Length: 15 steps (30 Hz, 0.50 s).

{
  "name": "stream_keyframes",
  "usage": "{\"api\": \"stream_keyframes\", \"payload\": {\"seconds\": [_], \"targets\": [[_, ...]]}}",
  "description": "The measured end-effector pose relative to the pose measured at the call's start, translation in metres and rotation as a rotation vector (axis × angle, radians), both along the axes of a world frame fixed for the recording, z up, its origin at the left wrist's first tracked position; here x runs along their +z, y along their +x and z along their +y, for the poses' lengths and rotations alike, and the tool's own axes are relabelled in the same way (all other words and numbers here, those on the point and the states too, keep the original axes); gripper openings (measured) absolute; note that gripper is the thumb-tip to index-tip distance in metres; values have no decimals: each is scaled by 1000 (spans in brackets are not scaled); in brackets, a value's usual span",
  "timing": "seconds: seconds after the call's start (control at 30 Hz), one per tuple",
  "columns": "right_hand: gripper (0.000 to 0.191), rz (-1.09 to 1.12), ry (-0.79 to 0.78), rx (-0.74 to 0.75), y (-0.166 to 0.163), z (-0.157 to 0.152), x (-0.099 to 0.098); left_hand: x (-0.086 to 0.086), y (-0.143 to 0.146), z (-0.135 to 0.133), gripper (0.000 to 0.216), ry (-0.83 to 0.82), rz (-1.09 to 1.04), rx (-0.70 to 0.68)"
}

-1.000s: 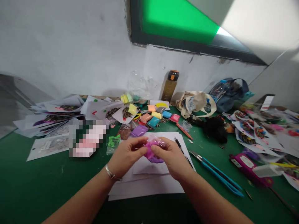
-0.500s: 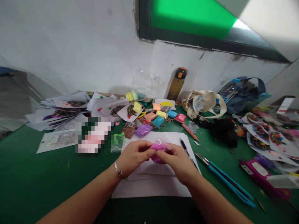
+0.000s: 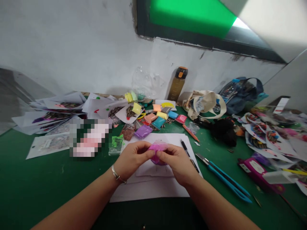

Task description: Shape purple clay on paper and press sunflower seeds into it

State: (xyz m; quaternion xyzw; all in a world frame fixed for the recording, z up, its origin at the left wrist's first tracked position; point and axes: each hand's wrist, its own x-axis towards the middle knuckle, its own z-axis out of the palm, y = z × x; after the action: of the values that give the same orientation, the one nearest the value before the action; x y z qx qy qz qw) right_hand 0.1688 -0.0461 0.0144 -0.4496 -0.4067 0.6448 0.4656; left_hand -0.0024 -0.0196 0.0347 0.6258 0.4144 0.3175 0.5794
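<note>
My left hand (image 3: 130,158) and my right hand (image 3: 178,163) meet over white paper sheets (image 3: 153,187) on the green table (image 3: 43,179). Between their pinched fingertips is a small clear bag of pink-magenta clay (image 3: 157,150). Both hands are closed on it, the left from the left side, the right from the right. A bracelet (image 3: 116,175) sits on my left wrist. Just beyond the hands lie several small coloured clay packets, among them a purple packet (image 3: 143,131) and a green packet (image 3: 116,142).
A black pen (image 3: 189,155) and a blue-handled cutter (image 3: 223,179) lie right of the paper. An amber bottle (image 3: 177,83) stands at the wall, with a cream bag (image 3: 203,103) and a blue bag (image 3: 240,92) beside it. Printed sheets (image 3: 55,111) pile at left and right.
The hands keep working the pink clay bag, squeezing it smaller between the fingertips. The view shifted slightly right, then back left.
</note>
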Motion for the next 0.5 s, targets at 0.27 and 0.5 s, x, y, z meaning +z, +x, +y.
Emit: {"api": "stream_keyframes", "payload": {"seconds": [0.27,0.5], "targets": [[22,-111,98,-11,0,-2,1,0,1,0,23,-83,-58,-21],[21,-134,95,47,-1,-4,3,0,-2,-1,26,-1,60,-1]]}}
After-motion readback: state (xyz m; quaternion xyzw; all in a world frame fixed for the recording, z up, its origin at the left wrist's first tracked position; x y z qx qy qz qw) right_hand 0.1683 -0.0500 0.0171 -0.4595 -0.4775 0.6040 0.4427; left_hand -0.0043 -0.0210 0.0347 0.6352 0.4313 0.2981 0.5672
